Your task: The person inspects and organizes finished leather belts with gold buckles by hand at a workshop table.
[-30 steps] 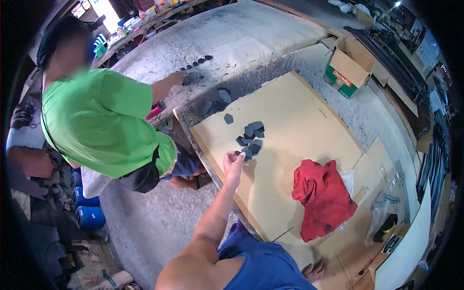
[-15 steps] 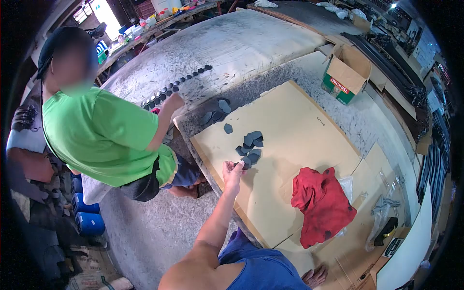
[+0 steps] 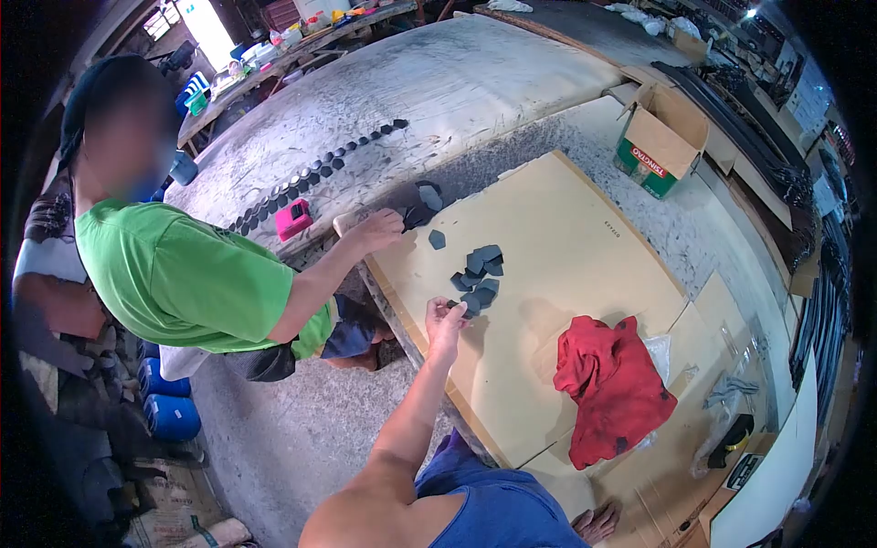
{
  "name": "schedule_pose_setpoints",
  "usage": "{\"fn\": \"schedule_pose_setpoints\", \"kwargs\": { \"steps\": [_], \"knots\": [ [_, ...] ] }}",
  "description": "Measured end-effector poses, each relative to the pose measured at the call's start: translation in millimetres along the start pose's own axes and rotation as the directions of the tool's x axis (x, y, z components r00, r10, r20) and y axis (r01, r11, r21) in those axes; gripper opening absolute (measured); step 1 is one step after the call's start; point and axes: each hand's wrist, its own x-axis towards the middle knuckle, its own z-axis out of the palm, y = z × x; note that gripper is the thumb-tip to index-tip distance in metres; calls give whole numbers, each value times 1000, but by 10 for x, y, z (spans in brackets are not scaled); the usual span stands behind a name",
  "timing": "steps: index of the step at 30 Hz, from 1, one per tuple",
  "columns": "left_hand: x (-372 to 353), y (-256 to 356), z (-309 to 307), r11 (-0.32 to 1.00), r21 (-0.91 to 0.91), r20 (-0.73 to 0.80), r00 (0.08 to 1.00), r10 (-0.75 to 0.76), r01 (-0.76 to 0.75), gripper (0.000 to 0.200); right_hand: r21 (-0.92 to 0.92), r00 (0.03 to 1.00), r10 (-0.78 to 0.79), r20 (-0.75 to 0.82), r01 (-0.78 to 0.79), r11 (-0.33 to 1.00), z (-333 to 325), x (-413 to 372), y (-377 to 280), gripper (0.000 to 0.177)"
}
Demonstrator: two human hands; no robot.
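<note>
My left hand (image 3: pixel 444 321) reaches over the cardboard-covered table, its thumb and fingers pinched on a small dark piece (image 3: pixel 452 304). Just beyond it is a loose pile of dark flat pieces (image 3: pixel 483 265), some of them five-sided. One separate dark pentagon piece (image 3: pixel 437 239) lies farther left. Low in the view, my right hand (image 3: pixel 596 522) rests by the near edge of the cardboard, fingers stretched out and nothing visible in them. A crumpled red cloth (image 3: pixel 610 388) lies between my hands and the right side.
A co-worker in a green shirt (image 3: pixel 183 274) stands at the left, one hand (image 3: pixel 376 230) at more dark pieces. Rows of dark pieces (image 3: pixel 301 183) line the far table, near a pink object (image 3: pixel 293 219). An open carton (image 3: pixel 660 142) stands at back right; a black-and-yellow tool (image 3: pixel 731 440) lies right.
The co-worker's hand has moved from above the far rows to the dark pieces at the table corner. The pink object is now uncovered. My hands have barely moved.
</note>
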Motion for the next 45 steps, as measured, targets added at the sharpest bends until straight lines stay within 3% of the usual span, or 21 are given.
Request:
{"fn": "schedule_pose_setpoints", "kwargs": {
  "steps": [17,20,22,31,35,38,40,43,45],
  "knots": [
    [15,8,43,994,113,-34,999,5,-1,28,-32,1000,15,-4,-16,999,84,-71,58,59],
    [30,8,25,998,68,-18,1000,9,-7,28,-17,999,29,29,-29,999,92,-119,114,58],
    [24,25,14,999,41,-23,1000,9,-8,30,-28,969,47,242,-42,999,132,-251,282,63],
    [-26,109,59,995,90,-99,994,-42,51,28,-11,936,94,340,-96,995,174,-324,364,63],
    [-11,139,43,992,89,-58,994,-90,95,26,-24,938,100,333,-98,995,160,-314,351,64],
    [59,67,-23,992,11,-54,990,-128,129,23,-34,900,107,422,-102,994,80,-226,284,64],
    [103,33,-60,990,-107,-3,995,-95,94,17,-59,836,215,505,-215,975,4,-190,218,67],
    [-2,161,24,961,-196,-34,978,-204,194,12,-4,888,164,430,-180,984,94,-254,290,67],
    [2,164,12,937,-234,39,965,-259,260,11,0,888,165,430,-182,983,98,-288,325,67]
  ]
}}
